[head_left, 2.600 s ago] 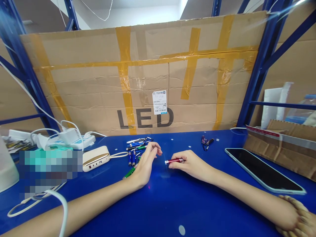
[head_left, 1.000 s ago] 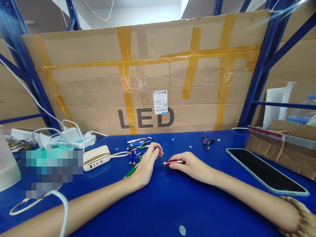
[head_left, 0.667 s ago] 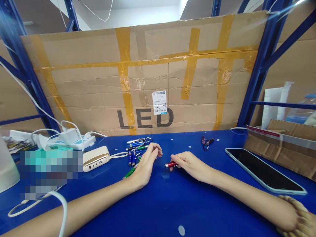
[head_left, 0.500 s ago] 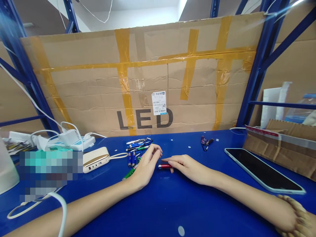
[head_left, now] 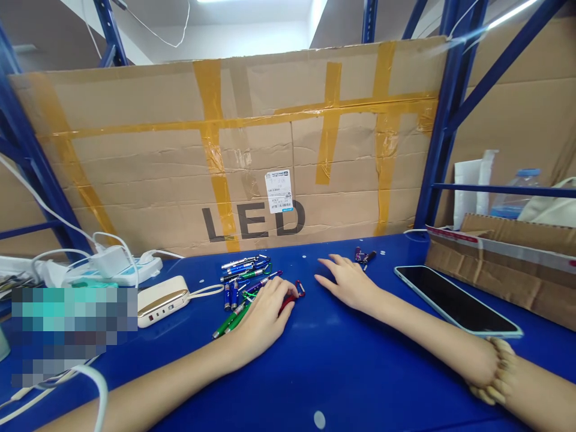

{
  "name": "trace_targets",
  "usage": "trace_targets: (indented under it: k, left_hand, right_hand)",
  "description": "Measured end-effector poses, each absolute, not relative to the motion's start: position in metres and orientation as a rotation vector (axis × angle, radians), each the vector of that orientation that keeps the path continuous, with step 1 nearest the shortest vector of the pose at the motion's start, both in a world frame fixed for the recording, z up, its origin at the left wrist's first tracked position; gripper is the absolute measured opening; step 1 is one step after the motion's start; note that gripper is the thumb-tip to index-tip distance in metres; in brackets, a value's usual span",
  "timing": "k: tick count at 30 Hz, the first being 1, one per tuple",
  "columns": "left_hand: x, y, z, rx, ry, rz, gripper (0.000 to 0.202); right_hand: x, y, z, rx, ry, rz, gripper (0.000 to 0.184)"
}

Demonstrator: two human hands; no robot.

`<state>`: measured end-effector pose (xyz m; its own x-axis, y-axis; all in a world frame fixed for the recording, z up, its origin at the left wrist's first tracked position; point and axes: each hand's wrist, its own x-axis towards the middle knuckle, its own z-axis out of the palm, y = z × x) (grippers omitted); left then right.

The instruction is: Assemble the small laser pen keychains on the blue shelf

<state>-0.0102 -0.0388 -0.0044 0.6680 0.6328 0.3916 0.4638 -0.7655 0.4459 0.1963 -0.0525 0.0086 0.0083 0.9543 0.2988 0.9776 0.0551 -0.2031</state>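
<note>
My left hand (head_left: 263, 318) is closed around a small red keychain flashlight (head_left: 287, 303), mostly hidden under the fingers. The flashlight's red carabiner clip (head_left: 300, 289) sticks out to the right of the fingertips. Left of and behind this hand lie several blue keychain flashlights (head_left: 231, 296) and green keychain flashlights (head_left: 222, 327), heaped close together on the blue table (head_left: 288, 384). My right hand (head_left: 348, 282) holds nothing, its fingers spread over the table. Just beyond it is a small cluster of dark purple and black keychain flashlights (head_left: 363, 256).
To the left are a white power bank (head_left: 162, 302) with a strap and a power strip (head_left: 144, 273) with cables. A phone (head_left: 456, 300) lies at right beside a cardboard box (head_left: 499, 264). A large cardboard sheet (head_left: 252, 156) stands along the back.
The red flashlight has passed from my right hand to my left. My right hand has let go and moved back toward the dark cluster, fingers spreading. The camera view has shifted slightly right.
</note>
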Motion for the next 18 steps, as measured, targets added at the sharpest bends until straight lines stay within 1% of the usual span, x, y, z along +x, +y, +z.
trace_targets:
  k: [2,4,8,10,12,13,16,18]
  left_hand:
    - [-0.011,-0.039,-0.005,2.553,0.892,0.802,0.018]
    - [-0.012,-0.039,-0.006,2.552,0.912,0.818,0.022]
    - [-0.012,-0.041,-0.005,2.640,1.016,0.835,0.034]
    - [-0.012,-0.042,-0.004,2.680,1.078,0.829,0.040]
    - [-0.012,-0.044,-0.003,2.697,1.111,0.824,0.044]
    - [-0.012,-0.044,-0.002,2.702,1.113,0.830,0.043]
    - [-0.011,-0.046,-0.002,2.706,1.082,0.873,0.033]
    - [-0.010,-0.047,-0.002,2.690,1.052,0.906,0.024]
  right_hand:
    - [0.202,-0.049,0.009,-2.227,-1.877,-0.084,0.063]
    - [0.208,-0.044,0.010,-2.400,-1.793,-0.079,0.072]
    - [0.224,-0.034,0.011,-2.566,-1.637,-0.212,0.075]
    - [0.230,-0.032,0.012,-2.619,-1.577,-0.222,0.074]
    - [0.233,-0.034,0.013,-2.616,-1.582,-0.225,0.069]
    - [0.233,-0.035,0.014,-2.593,-1.609,-0.234,0.062]
    - [0.233,-0.040,0.019,-2.503,-1.709,-0.272,0.037]
    - [0.233,-0.043,0.024,-2.466,-1.731,-0.272,0.027]
